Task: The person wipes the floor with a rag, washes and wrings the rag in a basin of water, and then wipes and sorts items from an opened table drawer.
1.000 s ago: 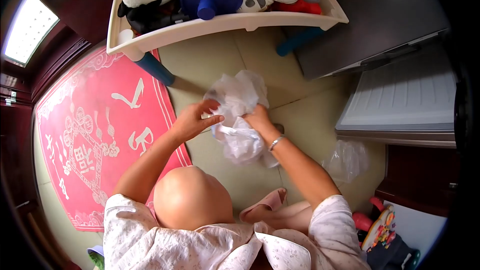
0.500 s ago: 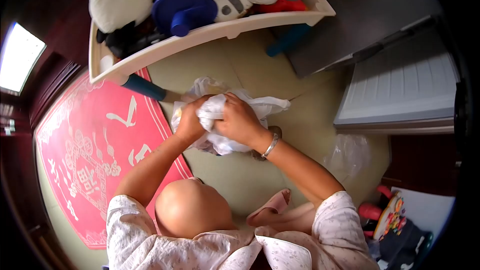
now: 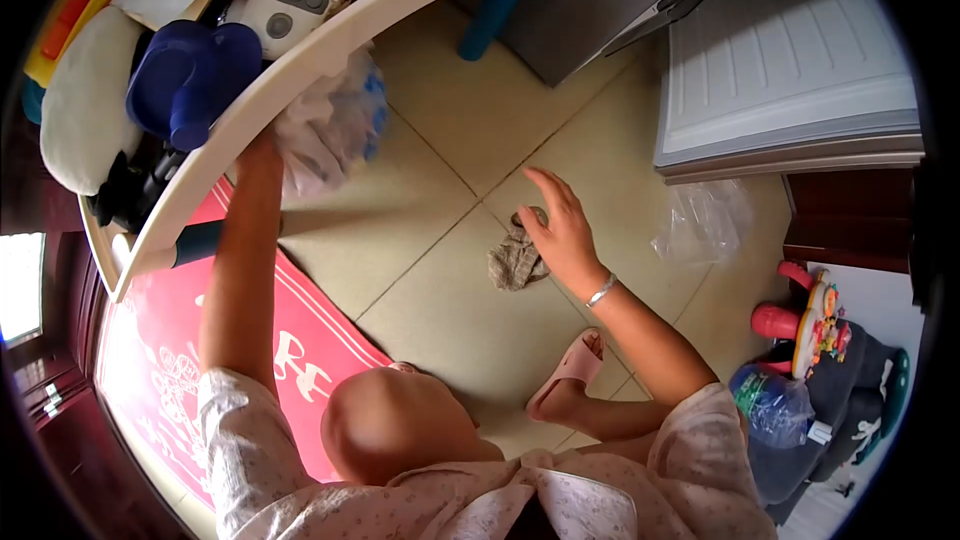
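Note:
My left hand (image 3: 259,152) reaches up under the rim of the toy tray, its fingers hidden. Right beside it, partly under the rim, is a crumpled whitish plastic bag (image 3: 330,125) with blue patches. Whether the fingers grip the bag, I cannot make out. My right hand (image 3: 563,238) is open, thumb and fingers apart, with nothing in it. Close to its thumb, a brownish checked cloth that looks like a sock (image 3: 516,260) lies on the tiles; the hand covers part of its edge.
A cream tray (image 3: 330,45) on blue legs holds toys, including a blue one (image 3: 190,80). A pink mat (image 3: 190,360) covers floor at left. At right are an open door or drawer panel (image 3: 790,60), a clear plastic bag (image 3: 705,220) and a large plastic bottle (image 3: 770,405).
My hands have separated. My left hand and the plastic bag have moved up-left to the tray. My right hand has opened and shifted right, and the brown cloth is now uncovered. The view has shifted.

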